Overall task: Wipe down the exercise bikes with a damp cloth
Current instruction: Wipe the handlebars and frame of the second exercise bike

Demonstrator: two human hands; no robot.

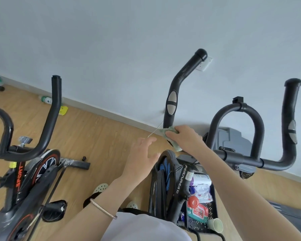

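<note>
At the far left, a red-and-black bike [24, 171] is standing with its curved handlebar [54, 110] rising toward the wall [129, 40]. A bottle [46, 100] is lying on the wooden floor [97, 136] just beside the skirting edge behind it. Between this bike and the one on the right, a strip of bare floor is lying open, running from the wall back to the person's perforated shoes [101, 188] near the bottom. The left hand [142, 157], with a thin bracelet [102, 208] sitting on its wrist, is hovering over the right edge of that gap, its fingers spread and relaxed, holding nothing and touching nothing. Just to its right, the right hand [184, 136] is gripping a pale green cloth [170, 136], with fingers curled over it. It is pressing the cloth against the lower end of the left handlebar post [172, 101] of the black bike [182, 181], and a loose corner of cloth is hanging below the hand. That post is rising close to the wall, its capped tip overlapping a white wall socket [205, 64]. Farther right, the centre loop [221, 117] and the right handlebar post [288, 110] are standing with open air between them. Near the bottom right, a black perforated basket [215, 204] is holding packets, and a paper cup [215, 225] is lying tilted at its near corner.
</note>
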